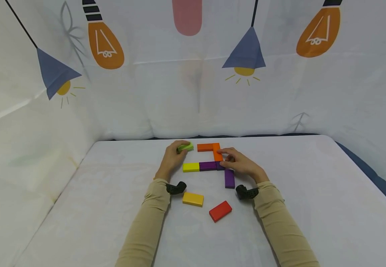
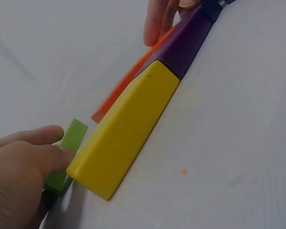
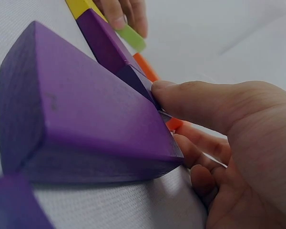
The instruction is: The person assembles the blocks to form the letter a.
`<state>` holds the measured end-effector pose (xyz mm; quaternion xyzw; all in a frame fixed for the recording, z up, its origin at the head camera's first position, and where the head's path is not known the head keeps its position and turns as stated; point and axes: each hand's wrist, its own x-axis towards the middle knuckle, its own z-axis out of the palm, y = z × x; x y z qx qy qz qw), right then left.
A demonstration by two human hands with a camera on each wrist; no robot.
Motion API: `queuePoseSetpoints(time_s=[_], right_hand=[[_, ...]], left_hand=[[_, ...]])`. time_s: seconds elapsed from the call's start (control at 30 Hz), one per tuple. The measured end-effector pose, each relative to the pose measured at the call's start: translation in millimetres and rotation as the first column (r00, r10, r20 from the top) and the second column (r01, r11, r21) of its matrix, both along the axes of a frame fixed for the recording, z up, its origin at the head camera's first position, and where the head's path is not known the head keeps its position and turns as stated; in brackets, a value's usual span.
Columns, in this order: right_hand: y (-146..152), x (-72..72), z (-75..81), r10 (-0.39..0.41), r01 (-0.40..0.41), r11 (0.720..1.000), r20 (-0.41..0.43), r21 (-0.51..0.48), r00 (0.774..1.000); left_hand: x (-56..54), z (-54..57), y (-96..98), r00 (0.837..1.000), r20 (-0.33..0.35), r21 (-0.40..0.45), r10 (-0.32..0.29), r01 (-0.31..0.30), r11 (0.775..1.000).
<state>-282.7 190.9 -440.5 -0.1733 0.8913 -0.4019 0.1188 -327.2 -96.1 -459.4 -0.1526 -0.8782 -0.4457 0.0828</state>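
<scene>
My left hand [image 1: 173,158] pinches a light green block [image 1: 187,147] between thumb and fingers, left of the orange blocks. Two orange blocks, one lying crosswise [image 1: 204,147] and one lengthwise [image 1: 217,155], meet at a corner. Below them a yellow block [image 1: 191,167], a purple block [image 1: 208,166] and a short dark purple block [image 1: 219,167] form a row. Another purple block [image 1: 229,180] points toward me from the row's right end. My right hand [image 1: 241,163] touches the dark purple block with its thumb, and its outstretched index finger is at the lengthwise orange block.
Nearer to me on the white tabletop [image 1: 113,207] lie a golden yellow block [image 1: 193,199] and a tilted red block [image 1: 220,211], between my forearms. A white printed cloth [image 1: 166,100] hangs behind the table's far edge. Each wrist wears a small black camera [image 1: 176,187].
</scene>
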Motion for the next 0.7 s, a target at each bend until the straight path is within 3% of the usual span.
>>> queuePoseSetpoints(time_s=[0.7], right_hand=[[0.8, -0.3, 0.3, 0.002, -0.002, 1.0, 0.013, 0.003, 1.0]], left_hand=[[-2.0, -0.6, 1.4, 0.995, -0.061, -0.038, -0.084, 0.082, 0.996]])
